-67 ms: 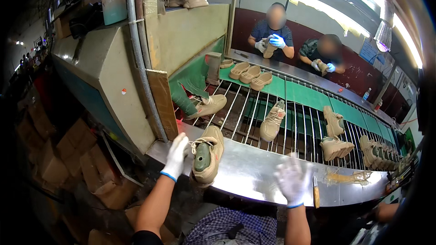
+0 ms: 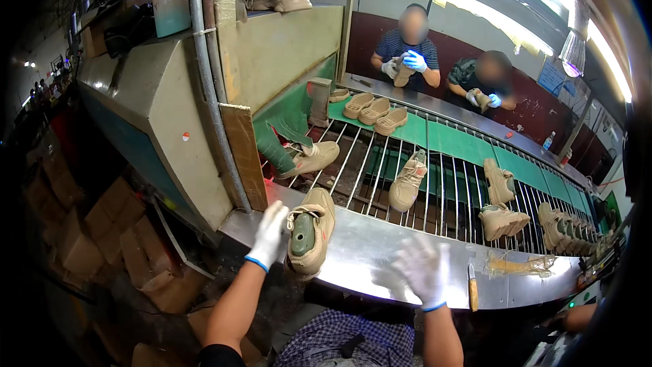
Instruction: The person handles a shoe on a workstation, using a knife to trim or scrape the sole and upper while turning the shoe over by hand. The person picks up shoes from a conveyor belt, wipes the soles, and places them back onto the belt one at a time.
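A: From the head view, what does the person have in the hands?

B: The left hand [image 2: 268,234], in a white glove with a blue cuff, is closed around the heel end of a tan shoe [image 2: 311,231] that still has a green last [image 2: 303,234] inside. The shoe lies at the near left edge of the steel table [image 2: 380,258], its toe pointing away toward the conveyor rods [image 2: 435,183].

A: And the right hand [image 2: 422,270]?

B: Also gloved, fingers spread open, holding nothing. It hovers flat just above the table, blurred, well to the right of the shoe. A knife with a yellow handle [image 2: 473,287] lies just to its right, and beyond that a smear of yellowish glue residue [image 2: 519,265].

A: How should the person handle the shoe well?

B: Judging from the grip, the left hand holds only one end, so the shoe could tip off the table edge. Bringing the free hand onto the toe would steady it, kept away from the knife.

A: Anything else around?

B: More tan shoes [image 2: 409,180] rest on the rods, soles [image 2: 375,112] sit on the green belt, and two co-workers [image 2: 407,47] across the line each hold a shoe.
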The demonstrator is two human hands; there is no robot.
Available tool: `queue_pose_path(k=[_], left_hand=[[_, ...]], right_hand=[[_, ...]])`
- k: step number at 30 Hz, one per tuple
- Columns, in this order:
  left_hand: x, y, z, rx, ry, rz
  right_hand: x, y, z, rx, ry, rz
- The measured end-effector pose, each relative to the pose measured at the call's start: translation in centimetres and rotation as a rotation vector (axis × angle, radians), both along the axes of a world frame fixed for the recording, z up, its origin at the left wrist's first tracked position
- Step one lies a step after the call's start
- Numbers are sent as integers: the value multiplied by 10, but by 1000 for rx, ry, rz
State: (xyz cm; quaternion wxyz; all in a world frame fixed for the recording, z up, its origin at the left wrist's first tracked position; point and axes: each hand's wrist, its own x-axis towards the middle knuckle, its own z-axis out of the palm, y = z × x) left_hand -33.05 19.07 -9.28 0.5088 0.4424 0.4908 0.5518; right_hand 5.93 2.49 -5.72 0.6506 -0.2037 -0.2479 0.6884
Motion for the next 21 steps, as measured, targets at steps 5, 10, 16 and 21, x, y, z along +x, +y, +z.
queue_pose_path(k=[5,10,16,21], left_hand=[[49,2,-18,-96,-384,-281],[66,-25,13,424,590,-172],[144,-89,80,661,821,-390],[176,-155,68,941,386,-326]], right_hand=[[-108,55,-46,-306,-314,163],[-167,75,48,-543,-363,36],[-25,85,-139,-63,-103,-43],[-30,-25,-65,133,-114,-183]])
